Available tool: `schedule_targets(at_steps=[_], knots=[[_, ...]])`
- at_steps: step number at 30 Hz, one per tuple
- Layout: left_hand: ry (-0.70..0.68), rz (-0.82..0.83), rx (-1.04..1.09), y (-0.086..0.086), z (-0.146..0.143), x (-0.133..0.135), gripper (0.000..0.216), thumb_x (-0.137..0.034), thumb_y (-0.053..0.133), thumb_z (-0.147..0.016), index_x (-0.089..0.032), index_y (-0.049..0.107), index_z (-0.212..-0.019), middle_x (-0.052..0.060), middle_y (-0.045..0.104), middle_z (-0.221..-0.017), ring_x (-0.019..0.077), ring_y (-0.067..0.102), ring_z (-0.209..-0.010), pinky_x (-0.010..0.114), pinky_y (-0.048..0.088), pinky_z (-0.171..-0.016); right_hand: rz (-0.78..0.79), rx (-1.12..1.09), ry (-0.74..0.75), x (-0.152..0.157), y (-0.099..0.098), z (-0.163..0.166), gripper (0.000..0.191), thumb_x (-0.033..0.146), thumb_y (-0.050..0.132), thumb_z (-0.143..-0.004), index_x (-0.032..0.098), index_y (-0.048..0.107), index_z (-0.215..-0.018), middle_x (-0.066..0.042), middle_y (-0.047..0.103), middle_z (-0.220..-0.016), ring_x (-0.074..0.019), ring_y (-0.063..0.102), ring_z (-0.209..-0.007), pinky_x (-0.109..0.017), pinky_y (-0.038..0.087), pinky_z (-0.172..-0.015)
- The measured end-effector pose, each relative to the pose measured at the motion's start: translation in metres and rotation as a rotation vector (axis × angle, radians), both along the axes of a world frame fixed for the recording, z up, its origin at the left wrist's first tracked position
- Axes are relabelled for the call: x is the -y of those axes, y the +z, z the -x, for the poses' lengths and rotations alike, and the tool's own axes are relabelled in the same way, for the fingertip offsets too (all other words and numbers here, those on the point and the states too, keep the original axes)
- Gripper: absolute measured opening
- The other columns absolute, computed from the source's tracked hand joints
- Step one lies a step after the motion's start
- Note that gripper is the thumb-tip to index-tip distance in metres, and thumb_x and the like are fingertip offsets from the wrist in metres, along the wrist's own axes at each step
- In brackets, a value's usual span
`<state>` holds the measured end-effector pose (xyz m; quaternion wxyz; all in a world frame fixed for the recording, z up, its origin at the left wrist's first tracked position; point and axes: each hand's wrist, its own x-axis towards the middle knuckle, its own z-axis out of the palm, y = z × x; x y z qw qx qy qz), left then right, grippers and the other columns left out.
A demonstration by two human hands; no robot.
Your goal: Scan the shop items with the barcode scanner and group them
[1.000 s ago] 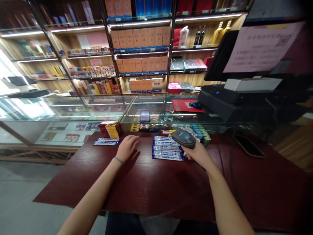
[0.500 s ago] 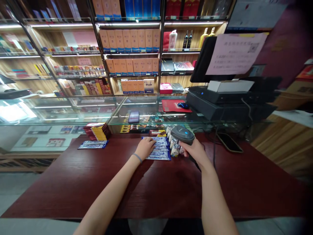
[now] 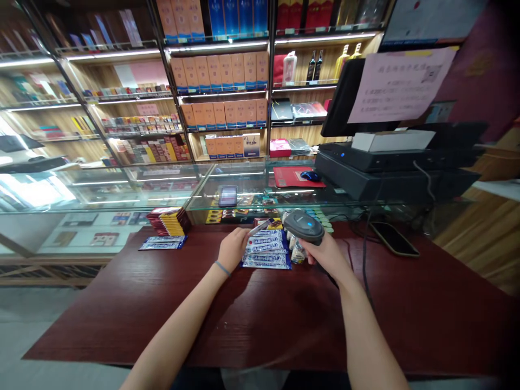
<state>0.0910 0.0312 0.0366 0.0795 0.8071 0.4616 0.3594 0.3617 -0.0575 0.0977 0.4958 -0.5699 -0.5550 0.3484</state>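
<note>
My right hand point(image 3: 325, 253) grips a dark barcode scanner point(image 3: 304, 226) with a blue light on top, held over the dark red table point(image 3: 260, 314). My left hand point(image 3: 232, 247) pinches the end of a blue-and-white snack bar point(image 3: 260, 226) and tilts it up off a row of the same blue-and-white bars point(image 3: 268, 250) lying just left of the scanner. Small bottles point(image 3: 297, 252) stand under the scanner, partly hidden by it.
A stack of red and yellow packs point(image 3: 168, 221) and two loose blue bars point(image 3: 163, 243) lie at the table's far left. A black phone point(image 3: 394, 239) and a cable lie to the right. Behind stand a glass counter point(image 3: 195, 187), a cash register point(image 3: 390, 168) and stocked shelves.
My left hand moved right from the bare table onto the row of bars and has lifted one bar's end. The scanner hand stayed in about the same place.
</note>
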Motion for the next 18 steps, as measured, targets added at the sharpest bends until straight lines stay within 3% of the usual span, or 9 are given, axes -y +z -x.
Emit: schedule_targets(at_steps=[5,8,12,18], knots=[[-0.002,0.474,0.468,-0.005,0.047,-0.004,0.037,-0.047,0.052,-0.096,-0.018,0.072,-0.108,0.008,0.075,-0.095,0.0211,0.073,-0.075,0.028,0.055,-0.059,-0.022,0.104,-0.018,-0.001,-0.004,0.027,0.052,0.040,0.069,-0.078,0.024,0.053,-0.124,0.004,0.065,-0.065,-0.0170,0.056,-0.044,-0.029,0.045,-0.043],[0.008,0.684,0.707,-0.012,0.069,-0.003,0.044,-0.053,0.065,-0.087,-0.015,0.071,-0.109,0.008,0.075,-0.092,0.0225,0.074,-0.074,0.028,0.057,-0.055,-0.069,0.168,0.041,-0.002,-0.012,0.046,0.053,0.037,0.068,-0.077,0.024,0.052,-0.127,0.000,0.070,-0.075,-0.0211,0.066,-0.061,-0.029,0.048,-0.051],[0.021,0.810,0.895,-0.018,0.084,0.001,0.047,-0.053,0.077,-0.078,-0.013,0.072,-0.101,0.008,0.074,-0.089,0.0204,0.073,-0.073,0.027,0.059,-0.055,-0.008,0.287,0.128,-0.001,-0.023,0.070,0.048,0.030,0.065,-0.076,0.028,0.053,-0.122,0.000,0.073,-0.089,-0.0259,0.072,-0.082,-0.031,0.050,-0.063],[0.034,0.846,0.930,-0.021,0.087,-0.002,0.041,-0.048,0.078,-0.079,-0.012,0.072,-0.098,0.007,0.072,-0.083,0.0194,0.073,-0.071,0.026,0.059,-0.055,-0.016,0.480,0.213,0.001,-0.037,0.087,0.051,0.032,0.064,-0.075,0.025,0.050,-0.123,-0.007,0.075,-0.098,-0.0328,0.073,-0.093,-0.037,0.051,-0.075]])
